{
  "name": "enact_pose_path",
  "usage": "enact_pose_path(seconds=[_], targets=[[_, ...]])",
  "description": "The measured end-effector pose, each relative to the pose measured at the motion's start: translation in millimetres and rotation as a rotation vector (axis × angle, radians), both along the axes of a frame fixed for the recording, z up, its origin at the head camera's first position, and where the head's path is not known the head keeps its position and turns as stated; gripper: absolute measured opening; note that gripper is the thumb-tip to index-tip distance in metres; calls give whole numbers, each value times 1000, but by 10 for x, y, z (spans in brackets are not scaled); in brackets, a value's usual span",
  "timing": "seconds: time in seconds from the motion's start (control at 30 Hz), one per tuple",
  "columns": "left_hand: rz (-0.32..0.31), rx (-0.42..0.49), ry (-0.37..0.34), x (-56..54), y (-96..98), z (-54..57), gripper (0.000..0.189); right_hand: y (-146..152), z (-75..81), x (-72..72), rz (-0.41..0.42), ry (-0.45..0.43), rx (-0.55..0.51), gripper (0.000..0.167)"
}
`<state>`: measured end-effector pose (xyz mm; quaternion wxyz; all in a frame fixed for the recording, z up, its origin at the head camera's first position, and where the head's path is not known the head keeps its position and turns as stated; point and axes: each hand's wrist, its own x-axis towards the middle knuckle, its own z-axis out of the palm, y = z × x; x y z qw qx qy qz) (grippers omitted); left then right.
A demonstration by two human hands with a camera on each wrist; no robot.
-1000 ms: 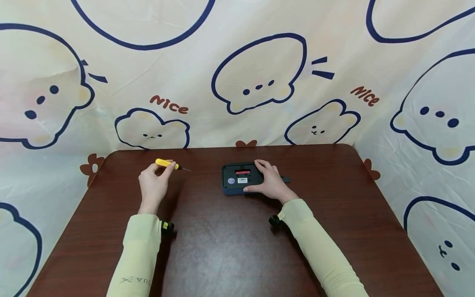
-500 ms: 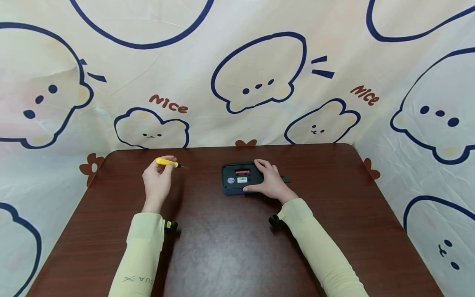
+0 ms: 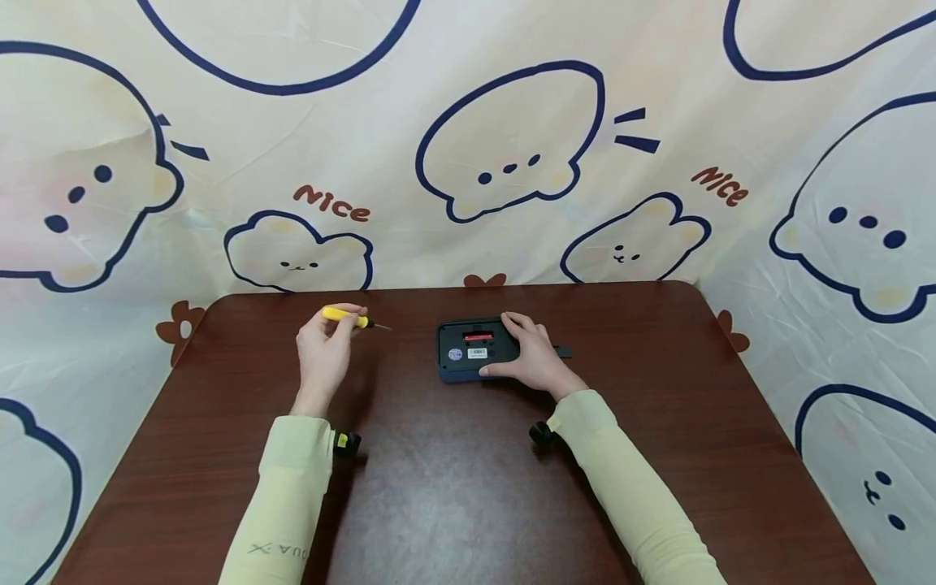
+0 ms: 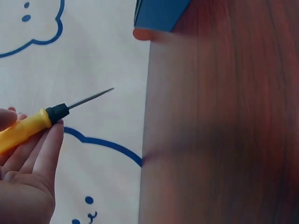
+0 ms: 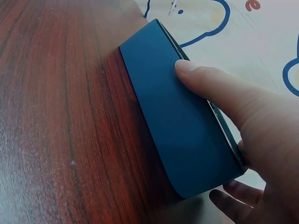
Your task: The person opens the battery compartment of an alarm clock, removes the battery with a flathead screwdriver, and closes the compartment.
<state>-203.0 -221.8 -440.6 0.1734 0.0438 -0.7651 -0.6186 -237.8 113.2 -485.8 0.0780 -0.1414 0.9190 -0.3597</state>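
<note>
My left hand (image 3: 323, 357) pinches a screwdriver (image 4: 23, 130) by its yellow handle, raised over the back left of the table. Its thin metal shaft points right, toward a dark blue box-shaped device (image 3: 451, 343). That device lies on the table with its black face up. A slot on this face shows a red piece (image 3: 478, 336), with a white label and a round sticker below it. My right hand (image 3: 539, 359) grips the device's right end, thumb along the blue near side (image 5: 173, 116) and fingers over the far edge. The fingers are partly hidden behind the device in the right wrist view.
A small dark flat piece (image 3: 563, 353) shows just right of the device, behind the right hand. The brown wooden table (image 3: 439, 471) ends close behind the device, against a cartoon-printed cloth (image 3: 395, 162). Dark cameras (image 3: 347, 444) sit on both wrists.
My left hand has moved to the right with the screwdriver, bringing its tip closer to the device. The right hand and the device have stayed in place.
</note>
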Motion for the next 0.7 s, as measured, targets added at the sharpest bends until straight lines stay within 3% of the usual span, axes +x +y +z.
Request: enact_pose_path(seconds=[0.17, 0.23, 0.33, 0.5, 0.7], targets=[[-20, -9, -4, 10, 109, 41, 22, 9, -5, -5, 1, -5, 4, 117], [-29, -6, -17, 42, 173, 121, 23, 10, 1, -2, 3, -9, 4, 117], [-52, 20, -25, 37, 226, 151, 27, 10, 10, 1, 3, -11, 7, 116], [-72, 11, 4, -24, 250, 70, 35, 6, 22, 4, 0, -8, 8, 116], [-87, -29, 24, -32, 318, 78, 35, 6, 25, 2, 1, -11, 5, 115]])
